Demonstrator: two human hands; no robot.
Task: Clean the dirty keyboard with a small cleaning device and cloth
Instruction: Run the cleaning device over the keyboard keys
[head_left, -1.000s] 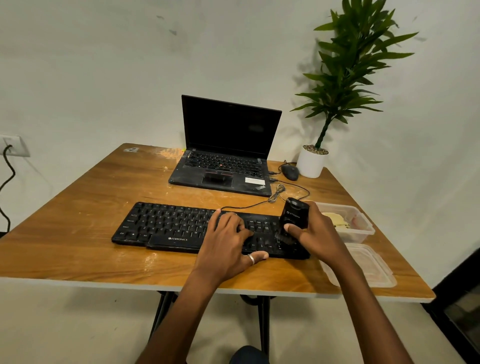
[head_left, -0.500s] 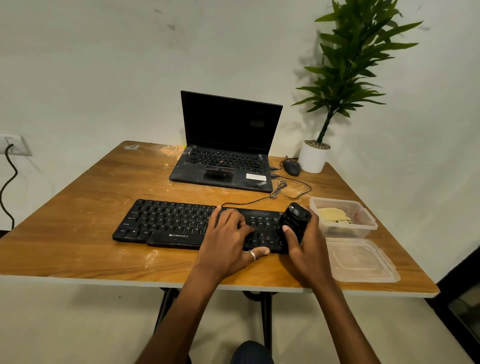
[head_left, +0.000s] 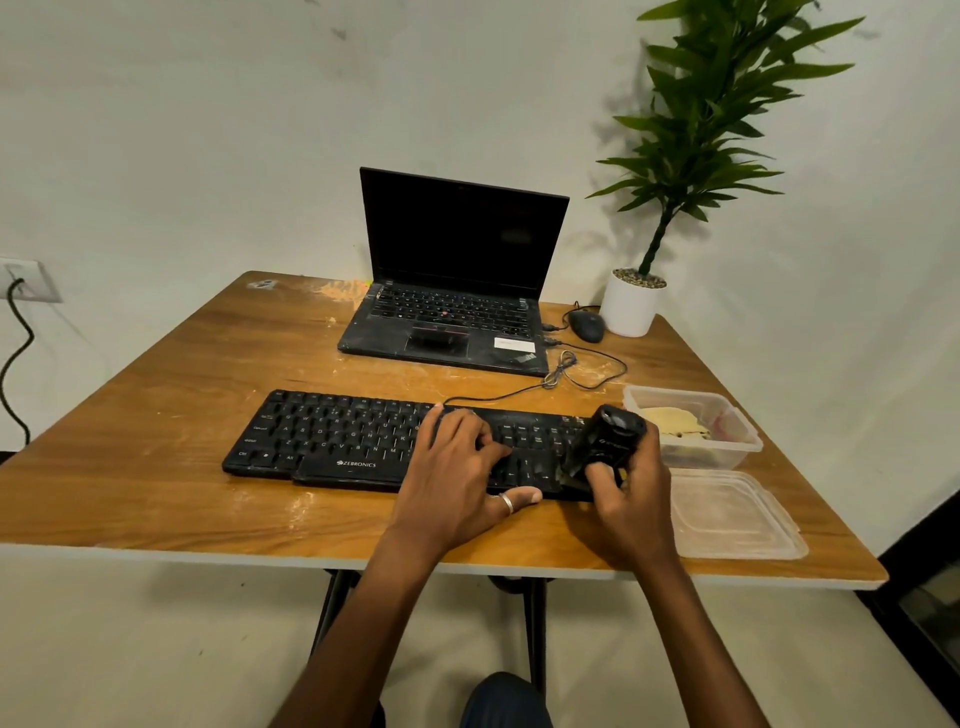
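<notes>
Legible txt, 1 brand only: "ZEBRONICS", white print w/ small logo mark at its left, on front lip of black keyboard (head_left: 332, 441), lower centre of frame. Key legends on same keyboard, white: "Ctrl" and "Alt" in bottom row, left end; single letters in rows above partly readable (A, X, C, V, B, N, M), rest too small/blurred. Cleaning device (head_left: 605, 441), centre-right: pale logo + short word on its side, not legible. Laptop (head_left: 452, 322), upper centre: white sticker (head_left: 513, 344) on palm rest, right side, print too small to read; key legends not legible.
</notes>
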